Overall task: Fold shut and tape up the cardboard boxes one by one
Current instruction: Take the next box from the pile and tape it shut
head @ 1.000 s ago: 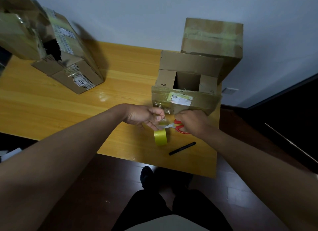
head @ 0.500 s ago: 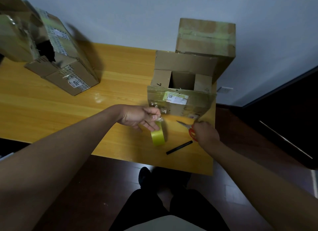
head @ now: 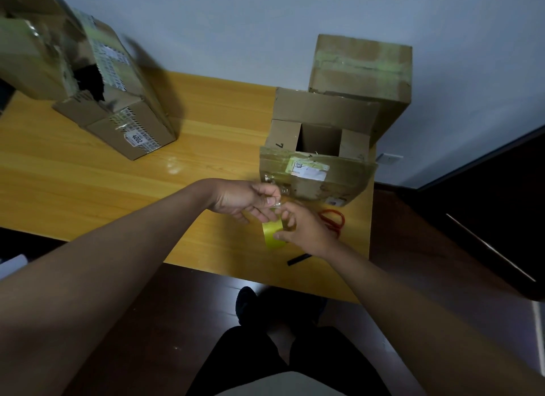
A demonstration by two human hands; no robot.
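Observation:
An open cardboard box [head: 320, 162] stands at the table's right end, its flaps up and its front flap folded toward me with a white label. Just in front of it my left hand [head: 244, 199] pinches a clear strip of tape pulled from the yellow tape roll [head: 272, 233]. My right hand [head: 306, 230] grips the roll from the right side. Red-handled scissors [head: 334, 220] lie on the table behind my right hand. A taped-shut box [head: 362, 80] stands behind the open one.
A wooden table [head: 118, 183] carries a pile of open cardboard boxes [head: 88, 80] at the back left. A black marker [head: 299, 260] lies near the front edge. A dark cabinet [head: 486, 218] stands to the right, and my legs and shoes show below.
My right hand has set the scissors down on the table and moved left to take hold of the tape roll. My left hand keeps its pinch on the tape strip.

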